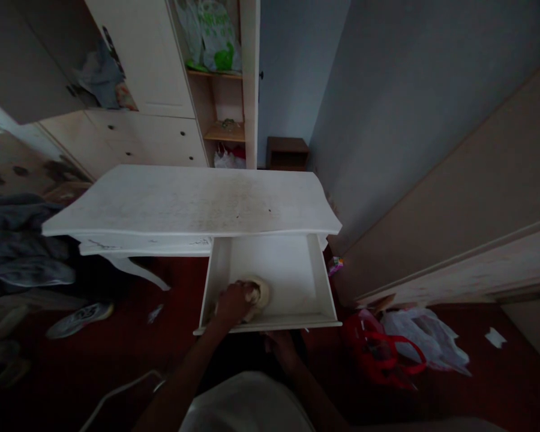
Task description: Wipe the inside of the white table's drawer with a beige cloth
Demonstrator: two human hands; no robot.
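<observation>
A white drawer point(292, 282) is pulled out from the right side of a white table point(162, 198). Inside it, near the front left corner, my left hand point(234, 305) is closed on a crumpled cream cloth point(261, 291). The cloth rests against the drawer's bottom, though the dim light blurs its folds. Just below the drawer's front edge is my right hand point(281, 347). Its fingers are partly hidden by the drawer front, and whether they grip the edge I cannot tell. Dark smudges mark the tabletop.
A red bag point(373, 348) and a white plastic bag point(425, 336) lie on the red floor at right. At left are a shoe point(80, 319) and a grey garment pile point(22, 240). Behind the table stands a white wardrobe point(148, 66); a brown box point(288, 150) sits by the wall.
</observation>
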